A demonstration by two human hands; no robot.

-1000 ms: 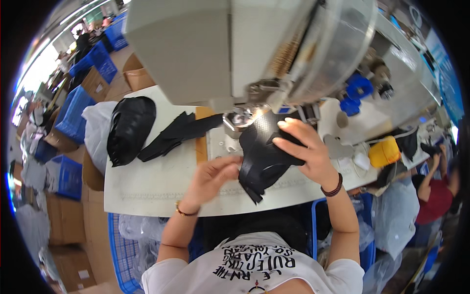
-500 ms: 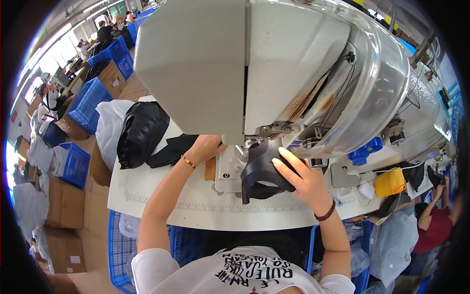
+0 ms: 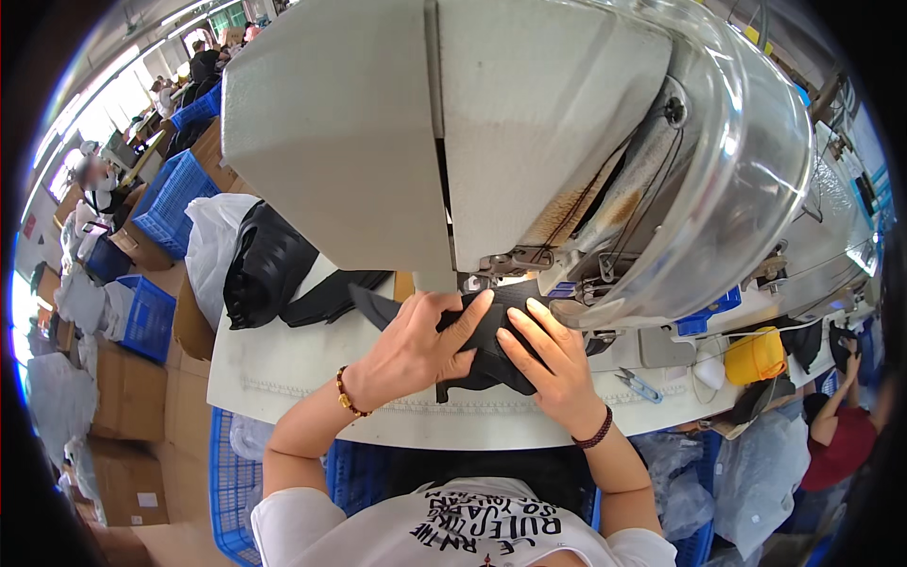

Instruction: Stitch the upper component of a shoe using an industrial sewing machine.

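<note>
A black leather-like piece (image 3: 487, 364) lies under the head of a large white sewing machine (image 3: 331, 142), its lower part curved and bunched toward me. My left hand (image 3: 416, 345) grips the piece at its left side, the index finger stretched along it. From under that hand a pointed black flap (image 3: 376, 304) sticks out to the left. My right hand (image 3: 553, 364) rests on the right part of the piece with fingers stretched and lying flat; its thumb is hidden. The needle area is mostly covered by the machine head and my fingers.
At the left of the white table (image 3: 283, 378) lie stacked black pieces (image 3: 269, 260) beside a white plastic bag (image 3: 213, 236). Blue-handled thread snips (image 3: 642, 386) and a yellow container (image 3: 754, 356) are at the right. Blue crates (image 3: 231, 472) stand below; a co-worker in red (image 3: 841, 435) is far right.
My left hand has come from beside the needle plate toward me and onto the black piece, bringing a pointed flap with it. My right hand has shifted slightly left and nearer, uncovering the snips.
</note>
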